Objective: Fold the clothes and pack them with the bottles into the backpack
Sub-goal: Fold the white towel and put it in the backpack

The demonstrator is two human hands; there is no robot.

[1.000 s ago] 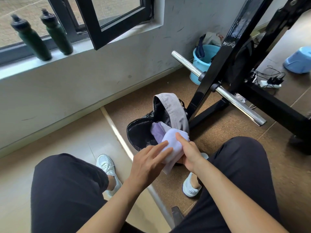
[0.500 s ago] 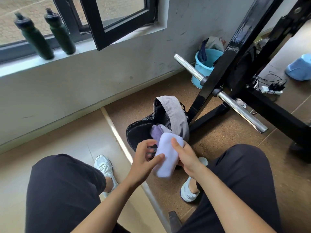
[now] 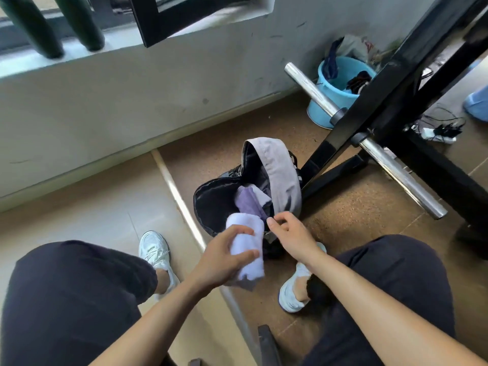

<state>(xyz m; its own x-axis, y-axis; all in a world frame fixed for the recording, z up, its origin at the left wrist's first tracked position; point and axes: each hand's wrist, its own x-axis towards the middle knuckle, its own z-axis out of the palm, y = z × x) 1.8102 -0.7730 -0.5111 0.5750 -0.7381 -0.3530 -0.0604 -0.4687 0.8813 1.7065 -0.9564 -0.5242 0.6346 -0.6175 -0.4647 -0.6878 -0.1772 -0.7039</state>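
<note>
Left hand (image 3: pixel 221 257) fingers curl round a soft white cloth roll (image 3: pixel 247 223) at the open grey fabric backpack (image 3: pixel 277 175). Right hand (image 3: pixel 290 231) fingers are loosely curled at its rim, their grip unclear.

Just beyond the fingers (image 3: pixel 243 229) gripping the white roll (image 3: pixel 250 265), the backpack (image 3: pixel 197 207) gapes, its left side giving room while purple clothes (image 3: pixel 249 203) fill the right. Its grey flap (image 3: pixel 277 175) stands up beyond them, with a black frame (image 3: pixel 330 154) and steel bar (image 3: pixel 396 171) farther right.
</note>
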